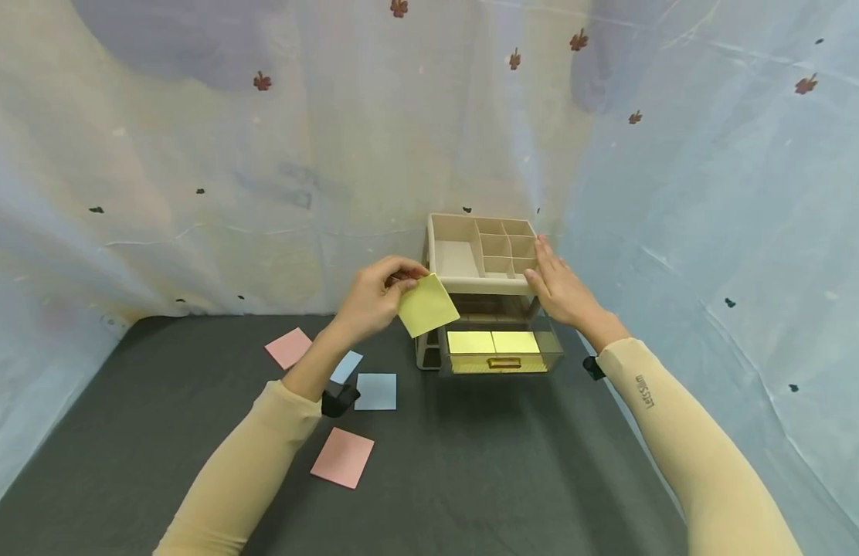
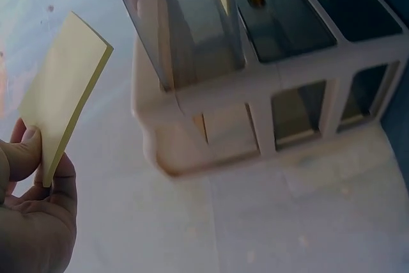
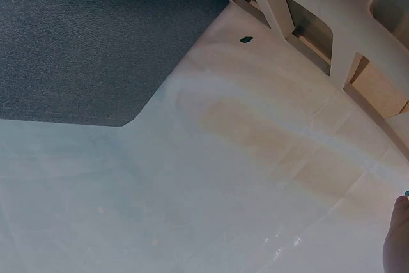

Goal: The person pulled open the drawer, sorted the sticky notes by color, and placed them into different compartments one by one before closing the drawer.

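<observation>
My left hand (image 1: 375, 300) pinches a yellow sticky note pad (image 1: 429, 307) by one corner, between thumb and fingers. In the left wrist view the yellow pad (image 2: 67, 81) shows its thick edge. The pad is in front of the front left corner of a cream desk organizer (image 1: 481, 286). A clear drawer (image 1: 553, 357) with a gold handle is pulled out of it, and two yellow pads (image 1: 470, 342) lie side by side inside. With fingers straight, my right hand (image 1: 567, 292) rests against the organizer's right side.
On the dark table (image 1: 513, 479), left of the organizer, lie a pink pad (image 1: 289, 348), a blue pad (image 1: 376, 391), a smaller-looking blue pad (image 1: 346, 367) partly behind my left arm, and a nearer pink pad (image 1: 342, 458). A patterned cloth (image 1: 360, 154) hangs behind.
</observation>
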Action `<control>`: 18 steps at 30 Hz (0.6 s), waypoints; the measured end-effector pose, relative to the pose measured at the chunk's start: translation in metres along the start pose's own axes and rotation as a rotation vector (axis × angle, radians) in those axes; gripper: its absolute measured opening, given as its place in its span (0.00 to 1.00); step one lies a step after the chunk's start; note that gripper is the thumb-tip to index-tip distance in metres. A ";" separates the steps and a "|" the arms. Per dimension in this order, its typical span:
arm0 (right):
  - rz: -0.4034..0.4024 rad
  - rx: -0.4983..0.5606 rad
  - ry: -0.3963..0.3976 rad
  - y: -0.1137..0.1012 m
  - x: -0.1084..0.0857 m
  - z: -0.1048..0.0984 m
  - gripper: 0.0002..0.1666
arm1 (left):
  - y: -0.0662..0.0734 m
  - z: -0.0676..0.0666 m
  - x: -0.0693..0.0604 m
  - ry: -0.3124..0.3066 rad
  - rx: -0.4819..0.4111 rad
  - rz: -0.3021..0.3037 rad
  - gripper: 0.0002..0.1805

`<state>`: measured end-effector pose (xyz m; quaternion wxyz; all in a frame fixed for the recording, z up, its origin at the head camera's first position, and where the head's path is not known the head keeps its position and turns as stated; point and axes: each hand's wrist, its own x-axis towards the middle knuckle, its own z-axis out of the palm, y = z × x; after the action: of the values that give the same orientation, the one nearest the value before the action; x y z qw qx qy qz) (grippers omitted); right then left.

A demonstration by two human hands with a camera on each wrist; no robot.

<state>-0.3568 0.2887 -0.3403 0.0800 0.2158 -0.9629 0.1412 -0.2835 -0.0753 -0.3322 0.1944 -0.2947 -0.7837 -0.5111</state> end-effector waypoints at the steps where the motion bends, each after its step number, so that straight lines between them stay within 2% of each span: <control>1: 0.001 0.004 0.002 0.000 0.000 0.000 0.43 | 0.001 0.004 0.003 -0.005 -0.006 0.011 0.10; 12: -0.003 0.003 0.006 0.002 0.001 0.002 0.43 | 0.011 0.041 0.030 -0.051 -0.039 0.087 0.11; 18: 0.002 0.002 0.013 0.003 0.001 0.002 0.43 | 0.015 0.061 0.041 -0.131 0.014 0.079 0.10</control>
<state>-0.3597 0.2902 -0.3426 0.0857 0.2142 -0.9624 0.1435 -0.3050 -0.0039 -0.3215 0.1647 -0.3570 -0.7861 -0.4769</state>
